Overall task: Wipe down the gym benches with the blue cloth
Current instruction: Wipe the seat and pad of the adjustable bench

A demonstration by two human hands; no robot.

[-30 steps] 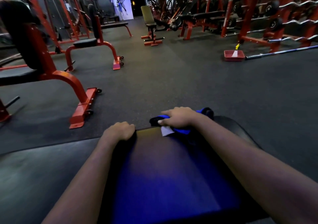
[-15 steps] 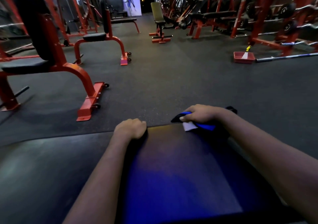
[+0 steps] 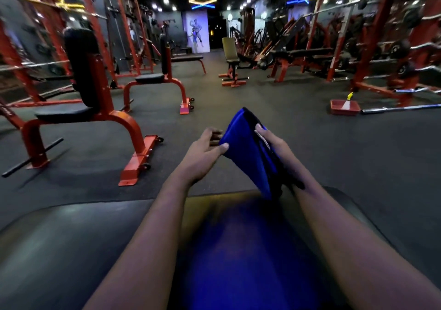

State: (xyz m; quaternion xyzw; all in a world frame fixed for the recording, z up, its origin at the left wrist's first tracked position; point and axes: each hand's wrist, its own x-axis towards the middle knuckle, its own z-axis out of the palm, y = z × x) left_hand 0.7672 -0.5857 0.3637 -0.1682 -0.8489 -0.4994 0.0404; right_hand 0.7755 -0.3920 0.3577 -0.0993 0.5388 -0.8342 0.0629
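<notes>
We look across a dark rubber gym floor point(image 3: 238, 95), and the black padded counter point(image 3: 59, 250) fills the lower part of the view from 8 to 4 o'clock, a blue sheen on its middle. At 10 o'clock a red-framed bench point(image 3: 124, 123) with black pads stands well apart from it. The blue cloth point(image 3: 245, 152) is held up at the centre, over the counter's far edge; it is bright blue, folded, with a darker layer along its right side, one corner pointing to 12 o'clock and the lower end hanging towards 5 o'clock. We cannot tell whether that end touches the counter. The right hand point(image 3: 274, 147) grips the cloth's right side with curled fingers, by a small white tag point(image 3: 262, 138). The left hand point(image 3: 202, 152) pinches the left edge between thumb and fingers
</notes>
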